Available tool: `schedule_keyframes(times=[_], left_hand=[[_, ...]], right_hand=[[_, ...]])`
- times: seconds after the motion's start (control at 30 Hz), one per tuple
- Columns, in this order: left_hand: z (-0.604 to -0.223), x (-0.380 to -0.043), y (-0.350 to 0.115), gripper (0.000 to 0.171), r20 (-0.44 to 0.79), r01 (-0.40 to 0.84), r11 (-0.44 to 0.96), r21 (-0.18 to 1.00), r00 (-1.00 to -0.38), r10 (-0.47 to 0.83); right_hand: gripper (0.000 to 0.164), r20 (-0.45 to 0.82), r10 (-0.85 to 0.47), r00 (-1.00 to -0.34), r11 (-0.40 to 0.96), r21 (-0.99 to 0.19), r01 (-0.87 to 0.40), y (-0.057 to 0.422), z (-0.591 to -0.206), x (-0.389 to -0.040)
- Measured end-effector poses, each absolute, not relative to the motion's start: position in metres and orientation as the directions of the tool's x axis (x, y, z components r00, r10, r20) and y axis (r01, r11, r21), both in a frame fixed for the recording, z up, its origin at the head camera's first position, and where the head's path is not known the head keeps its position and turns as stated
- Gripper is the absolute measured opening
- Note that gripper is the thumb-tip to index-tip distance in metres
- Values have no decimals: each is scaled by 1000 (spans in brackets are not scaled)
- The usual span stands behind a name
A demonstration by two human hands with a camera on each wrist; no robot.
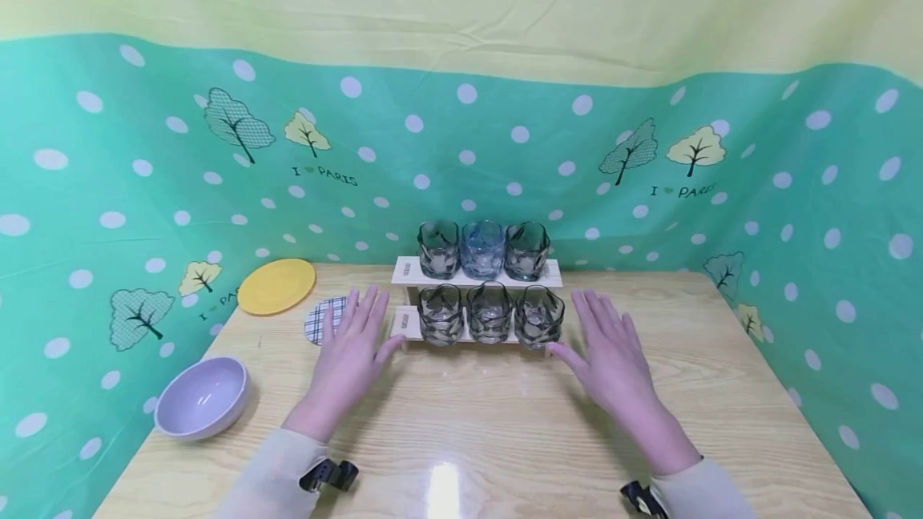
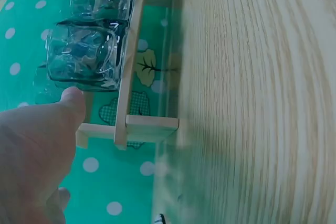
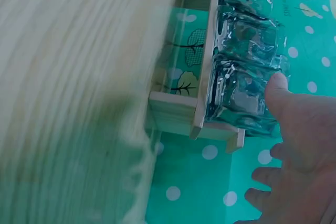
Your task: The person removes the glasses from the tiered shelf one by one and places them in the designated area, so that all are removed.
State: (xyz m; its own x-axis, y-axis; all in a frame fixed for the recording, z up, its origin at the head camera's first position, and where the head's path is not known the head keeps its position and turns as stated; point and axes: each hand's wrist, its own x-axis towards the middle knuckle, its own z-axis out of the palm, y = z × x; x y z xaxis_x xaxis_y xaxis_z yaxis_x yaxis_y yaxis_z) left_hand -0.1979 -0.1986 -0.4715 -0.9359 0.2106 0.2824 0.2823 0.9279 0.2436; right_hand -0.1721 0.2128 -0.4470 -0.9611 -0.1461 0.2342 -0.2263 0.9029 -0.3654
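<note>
A two-tier wooden rack (image 1: 405, 320) stands near the back of the table, with three faceted drinking glasses on each tier. On the upper tier a bluish glass (image 1: 482, 250) sits between two grey ones. The lower tier carries grey glasses, among them a middle glass (image 1: 489, 313) and a right glass (image 1: 538, 317). My left hand (image 1: 351, 355) is spread beside the rack's left end, its thumb near the end glass (image 2: 86, 56). To the right of the rack, my right hand (image 1: 611, 355) has its fingers extended and its thumb close to the right glass. Neither hand holds anything.
A yellow plate (image 1: 277, 287) lies at the back left. Partly behind my left hand is a round checked mat (image 1: 315, 325). A lavender bowl (image 1: 203, 399) stands at the table's left edge. Green dotted cloth (image 1: 469, 158) hangs behind and along both sides.
</note>
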Motion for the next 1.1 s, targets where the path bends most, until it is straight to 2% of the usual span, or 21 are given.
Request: schedule_keyframes(times=[0.47, 0.77, 1.1], left_hand=[[-489, -209, -195, 82, 265, 259, 897, 360, -950, 167], [-499, -213, -193, 80, 277, 269, 879, 393, -946, 166], [-513, -219, -191, 78, 284, 295, 810, 506, -944, 167]], right_hand=[[103, 263, -150, -953, 831, -489, -266, 198, -445, -183], [105, 214, -128, -969, 800, -555, -228, 193, -443, -189], [106, 140, -97, -985, 740, -652, -165, 189, -443, -192]])
